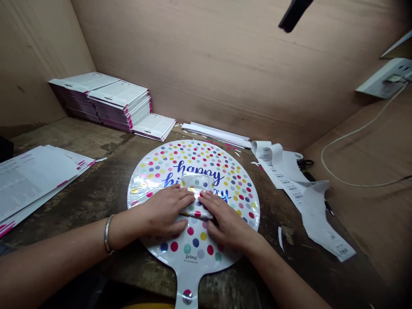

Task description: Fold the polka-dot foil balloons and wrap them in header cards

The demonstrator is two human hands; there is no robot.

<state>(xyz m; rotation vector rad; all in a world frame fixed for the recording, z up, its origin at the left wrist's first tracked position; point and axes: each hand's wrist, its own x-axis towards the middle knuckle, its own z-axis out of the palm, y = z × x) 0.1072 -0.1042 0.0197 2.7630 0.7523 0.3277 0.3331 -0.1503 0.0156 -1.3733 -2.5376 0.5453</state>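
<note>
Left hand flat, palm down, fingers extended, pointing right. Right hand flat, palm down, fingers extended, pointing up and left, toward left hand. Fingertips of two hands just apart. Left forearm entering from left edge, nearly level; right forearm rising from bottom edge. Wrists low.

Worn wooden bench: polka-dot foil balloon mid-bench, stacked printed packets at 10 o'clock, loose printed sheets at 9, barcode label strip at 3.

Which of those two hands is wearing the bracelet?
The person's left hand, on the picture's left side: a silver bangle circles its wrist, while the right hand has a bare wrist.
</note>
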